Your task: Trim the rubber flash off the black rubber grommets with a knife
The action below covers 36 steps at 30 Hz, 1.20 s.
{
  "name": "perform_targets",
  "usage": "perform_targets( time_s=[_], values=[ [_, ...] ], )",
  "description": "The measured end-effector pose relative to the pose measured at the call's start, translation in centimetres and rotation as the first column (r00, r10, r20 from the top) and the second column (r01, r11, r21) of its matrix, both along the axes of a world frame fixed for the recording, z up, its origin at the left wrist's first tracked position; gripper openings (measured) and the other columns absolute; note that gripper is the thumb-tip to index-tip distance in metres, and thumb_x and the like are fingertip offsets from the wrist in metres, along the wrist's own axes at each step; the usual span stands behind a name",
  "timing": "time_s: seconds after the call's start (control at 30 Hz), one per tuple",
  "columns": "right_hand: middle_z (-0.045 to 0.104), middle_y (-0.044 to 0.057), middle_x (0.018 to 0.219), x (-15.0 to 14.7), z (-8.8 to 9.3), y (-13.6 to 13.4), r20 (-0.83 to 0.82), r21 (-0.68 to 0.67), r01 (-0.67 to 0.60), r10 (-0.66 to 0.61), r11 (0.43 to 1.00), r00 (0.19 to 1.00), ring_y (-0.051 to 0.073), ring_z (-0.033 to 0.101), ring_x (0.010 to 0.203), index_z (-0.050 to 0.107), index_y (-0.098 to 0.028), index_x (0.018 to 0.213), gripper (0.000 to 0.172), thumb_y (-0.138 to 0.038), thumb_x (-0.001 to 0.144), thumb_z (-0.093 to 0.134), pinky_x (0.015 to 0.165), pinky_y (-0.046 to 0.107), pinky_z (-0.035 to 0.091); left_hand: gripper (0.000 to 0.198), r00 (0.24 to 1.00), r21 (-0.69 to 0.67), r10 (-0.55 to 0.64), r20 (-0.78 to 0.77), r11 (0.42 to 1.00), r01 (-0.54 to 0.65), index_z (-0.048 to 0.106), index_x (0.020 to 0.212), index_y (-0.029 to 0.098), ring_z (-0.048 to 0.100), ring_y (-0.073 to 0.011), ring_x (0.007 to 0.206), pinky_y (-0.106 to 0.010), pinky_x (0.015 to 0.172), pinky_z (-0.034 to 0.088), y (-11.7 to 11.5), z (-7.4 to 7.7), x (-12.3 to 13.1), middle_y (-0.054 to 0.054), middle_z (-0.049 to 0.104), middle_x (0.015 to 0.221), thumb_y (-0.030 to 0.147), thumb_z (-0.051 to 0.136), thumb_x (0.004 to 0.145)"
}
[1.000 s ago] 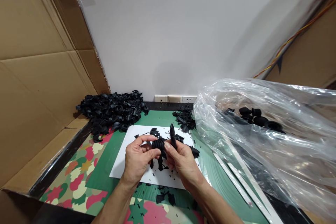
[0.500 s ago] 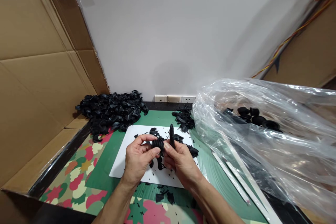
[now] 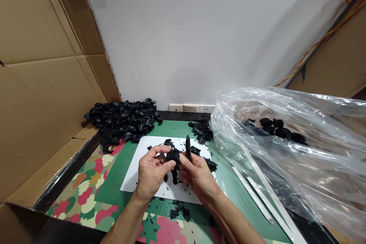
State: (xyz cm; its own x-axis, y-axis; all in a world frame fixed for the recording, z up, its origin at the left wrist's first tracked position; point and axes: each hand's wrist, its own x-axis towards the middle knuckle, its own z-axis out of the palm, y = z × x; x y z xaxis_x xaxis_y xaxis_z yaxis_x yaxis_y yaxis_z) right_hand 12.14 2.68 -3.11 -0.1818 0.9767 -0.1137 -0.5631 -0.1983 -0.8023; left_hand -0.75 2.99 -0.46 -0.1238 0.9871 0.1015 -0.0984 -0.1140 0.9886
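A black ribbed rubber bellows is pinched between the thumb and fingers of my left hand, above the white sheet. My right hand is closed, its thumb and fingertips meeting the bellows' right end. A slim black pen-like tool stands upright out of the right hand, its tip pointing away from me; I cannot make out its exact kind. Black rubber scraps lie around and below the hands on the white sheet.
A heap of black ribbed rubber pieces lies at the back left beside a cardboard box. Rubber trimmings sit at the back. On the right, a clear plastic bag holds several black rubber parts. White strips lie on the green mat.
The view has shifted slightly. Both hands keep their hold around the bellows, which appears turned a little; the pen-like tool stays upright in the right hand.
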Motion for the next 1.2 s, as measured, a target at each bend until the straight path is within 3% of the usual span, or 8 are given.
perform_targets(
  time_s=[0.17,0.43,1.2],
  values=[
    [0.036,-0.011,0.049,0.06,0.0,0.0,0.009,0.008,-0.002,0.002,1.0,1.0,0.002,0.023,0.04,0.051,-0.017,0.066,0.046,-0.053,0.062,0.08,0.04,0.02,0.024,0.027,1.0,-0.014,-0.016,0.01,1.0,0.016,0.067,0.078,0.014,0.057,-0.0062,0.047,-0.018,0.041,0.045,-0.01,-0.09,0.03,-0.008,0.074,0.095,0.014,0.078,0.053],
    [0.038,-0.011,0.048,-0.06,-0.05,0.16,0.04,0.026,0.022,-0.023,0.999,0.999,0.003,0.027,0.04,0.054,-0.017,0.069,0.044,-0.053,0.062,0.08,0.04,0.02,0.026,0.026,1.0,0.038,-0.013,-0.013,0.999,0.014,0.069,0.078,0.014,0.048,-0.0034,0.046,-0.016,0.043,0.043,0.14,-0.25,-0.08,-0.007,0.075,0.091,0.012,0.078,0.053],
    [0.036,-0.01,0.048,-0.04,-0.13,0.03,0.049,0.035,0.031,-0.032,0.999,0.998,0.004,0.027,0.041,0.053,-0.018,0.067,0.043,-0.052,0.064,0.079,0.04,0.02,0.027,0.027,1.0,0.042,-0.004,-0.022,0.999,0.005,0.07,0.08,0.015,0.053,-0.006,0.049,-0.018,0.046,0.047,0.0,-0.3,-0.22,-0.007,0.076,0.093,0.011,0.078,0.055]
  ],
)
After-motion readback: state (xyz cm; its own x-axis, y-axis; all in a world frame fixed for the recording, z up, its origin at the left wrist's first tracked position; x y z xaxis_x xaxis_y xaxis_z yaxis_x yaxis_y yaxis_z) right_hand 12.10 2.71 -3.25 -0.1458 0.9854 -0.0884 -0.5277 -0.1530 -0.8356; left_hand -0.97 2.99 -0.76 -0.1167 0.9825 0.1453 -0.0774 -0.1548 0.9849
